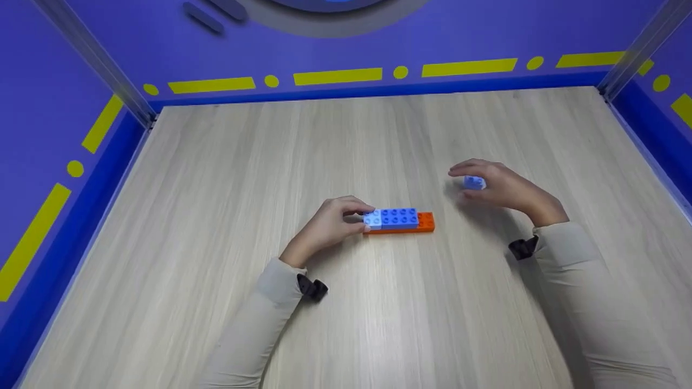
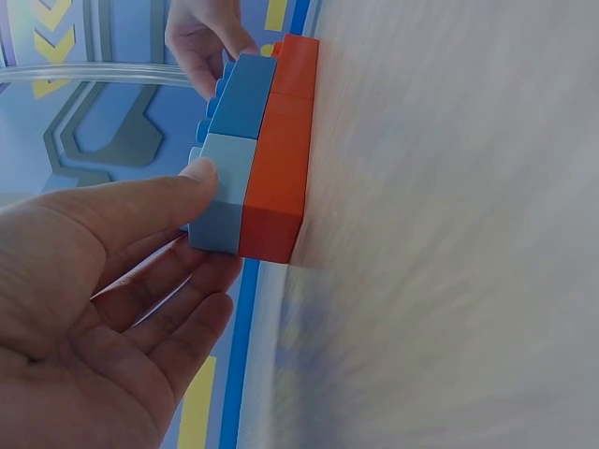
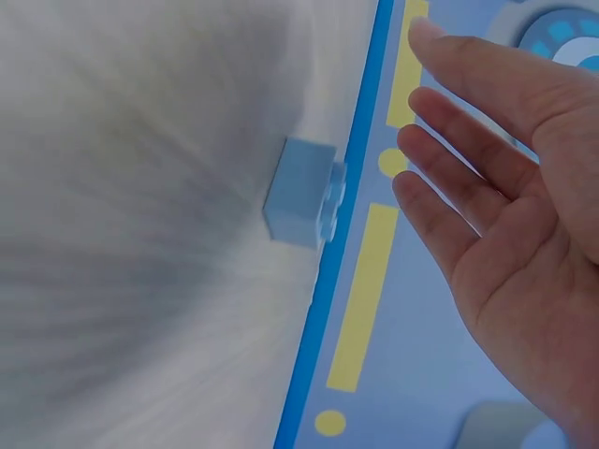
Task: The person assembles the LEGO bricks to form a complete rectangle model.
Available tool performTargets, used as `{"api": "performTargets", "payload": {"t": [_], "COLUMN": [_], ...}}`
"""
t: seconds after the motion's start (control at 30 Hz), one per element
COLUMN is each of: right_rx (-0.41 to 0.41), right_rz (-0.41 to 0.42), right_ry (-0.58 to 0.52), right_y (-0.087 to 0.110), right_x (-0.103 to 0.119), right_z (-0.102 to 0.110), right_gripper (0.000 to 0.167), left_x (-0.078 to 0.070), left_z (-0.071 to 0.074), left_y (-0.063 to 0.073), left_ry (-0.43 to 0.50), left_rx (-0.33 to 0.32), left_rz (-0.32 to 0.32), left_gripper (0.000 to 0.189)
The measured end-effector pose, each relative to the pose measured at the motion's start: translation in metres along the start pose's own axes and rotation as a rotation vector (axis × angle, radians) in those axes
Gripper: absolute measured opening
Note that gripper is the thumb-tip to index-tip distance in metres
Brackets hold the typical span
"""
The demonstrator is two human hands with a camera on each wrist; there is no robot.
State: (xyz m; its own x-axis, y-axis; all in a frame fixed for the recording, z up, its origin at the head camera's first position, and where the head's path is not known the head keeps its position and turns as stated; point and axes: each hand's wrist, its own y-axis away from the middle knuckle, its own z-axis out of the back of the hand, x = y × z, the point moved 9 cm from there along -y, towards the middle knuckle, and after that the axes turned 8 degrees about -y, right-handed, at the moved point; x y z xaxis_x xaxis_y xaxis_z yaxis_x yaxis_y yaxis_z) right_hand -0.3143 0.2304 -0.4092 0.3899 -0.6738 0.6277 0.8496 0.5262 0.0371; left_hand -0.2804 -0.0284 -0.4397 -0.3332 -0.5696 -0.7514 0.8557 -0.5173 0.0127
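Note:
A low stack of toy building bricks lies on the table: an orange-red layer (image 1: 426,222) below, a blue brick (image 1: 399,217) and a light blue brick (image 1: 372,221) side by side on top. My left hand (image 1: 331,222) pinches the light blue brick at the stack's left end, thumb on the near side. To the right, a loose light blue brick (image 3: 301,195) stands studs up on the table. Over it hovers my right hand (image 1: 504,186), fingers extended and apart from the brick in the right wrist view. The orange-red end at the right has bare studs.
The wood-grain table (image 1: 216,162) is bounded by purple-blue walls (image 1: 335,54) with yellow markings at the back and both sides. Metal corner posts (image 1: 102,59) stand at the back. Each sleeve bears a black wrist mount (image 1: 312,288).

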Motion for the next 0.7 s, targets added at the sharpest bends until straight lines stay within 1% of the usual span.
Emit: {"api": "performTargets", "payload": {"t": [0.13,0.5,0.7], "right_rx": [-0.007,-0.010,-0.016], "right_rz": [-0.010,-0.115,-0.143], "right_ry": [0.011,-0.026,-0.029], "right_y": [0.001,0.005,0.007], "right_x": [-0.006,-0.026,-0.033], "right_z": [0.004,0.008,0.010], "right_gripper": [0.042,0.047,0.050], "left_x": [0.000,0.001,0.001], "left_z": [0.000,0.000,-0.001], "left_y": [-0.001,0.000,-0.001], "left_ry": [0.004,0.012,0.013], "left_rx": [0.001,0.002,0.005], "left_rz": [0.003,0.014,0.017], "left_gripper": [0.033,0.034,0.034]}}
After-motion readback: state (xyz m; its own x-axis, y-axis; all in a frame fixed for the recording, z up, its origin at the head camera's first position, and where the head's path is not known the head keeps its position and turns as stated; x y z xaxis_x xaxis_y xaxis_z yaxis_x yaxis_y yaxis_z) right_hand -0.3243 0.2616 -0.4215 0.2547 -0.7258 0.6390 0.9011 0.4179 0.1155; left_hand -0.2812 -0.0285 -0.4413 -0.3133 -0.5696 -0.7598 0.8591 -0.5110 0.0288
